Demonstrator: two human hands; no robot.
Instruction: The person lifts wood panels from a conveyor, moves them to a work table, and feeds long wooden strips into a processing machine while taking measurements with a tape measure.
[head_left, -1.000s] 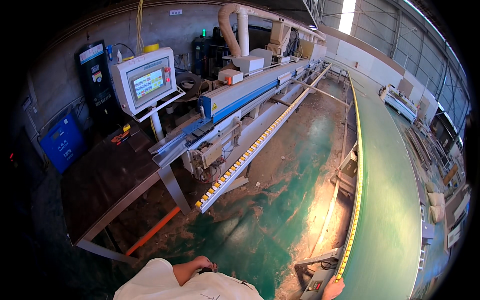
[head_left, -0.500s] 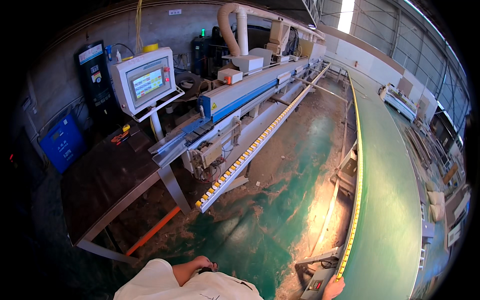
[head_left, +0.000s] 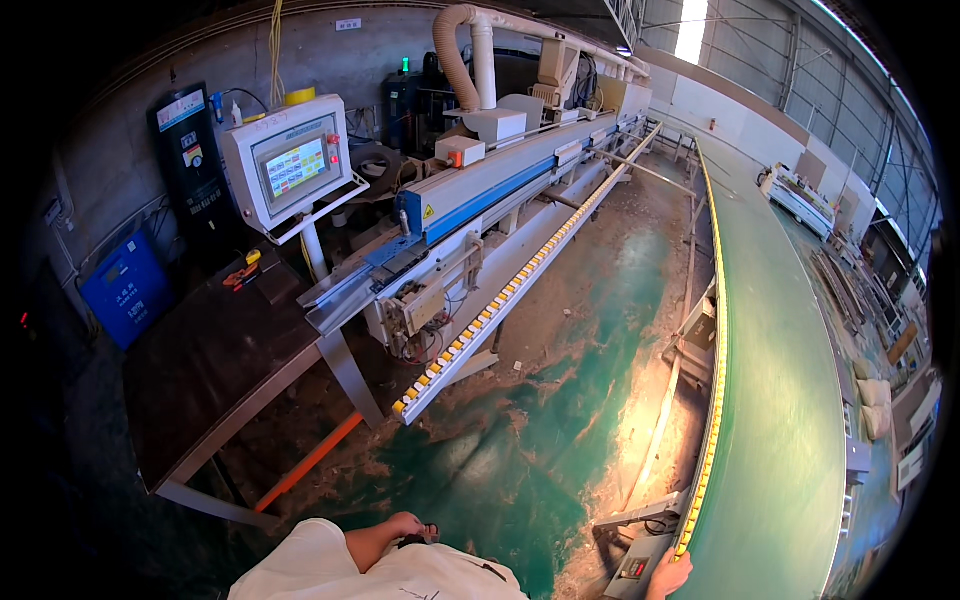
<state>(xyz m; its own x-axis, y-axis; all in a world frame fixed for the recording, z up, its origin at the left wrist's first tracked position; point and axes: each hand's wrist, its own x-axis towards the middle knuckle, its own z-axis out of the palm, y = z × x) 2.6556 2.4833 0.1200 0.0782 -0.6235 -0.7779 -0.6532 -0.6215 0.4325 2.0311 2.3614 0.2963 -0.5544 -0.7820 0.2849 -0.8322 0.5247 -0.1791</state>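
At the bottom edge my right hand [head_left: 670, 575] lies on the near end of a yellow-edged roller strip [head_left: 713, 430]. This strip runs along the side of a long green conveyor belt [head_left: 775, 400]. The fingers look fairly straight against the edge, and nothing loose shows in them. Just left of that hand is a grey control box [head_left: 637, 570] below the belt. My left arm [head_left: 372, 545] comes out of a white sleeve, close to my body. Its end, my left hand [head_left: 407, 524], is small and partly hidden, so the fingers cannot be made out.
A second rail with yellow rollers [head_left: 500, 305] slants along a long blue-and-grey machine [head_left: 480, 195]. Further left stand a control panel with a lit screen [head_left: 292, 170], a dark table [head_left: 220, 370] with orange-handled tools [head_left: 243, 272], and a blue cabinet [head_left: 133, 287]. Dust lies on the green floor [head_left: 470, 480].
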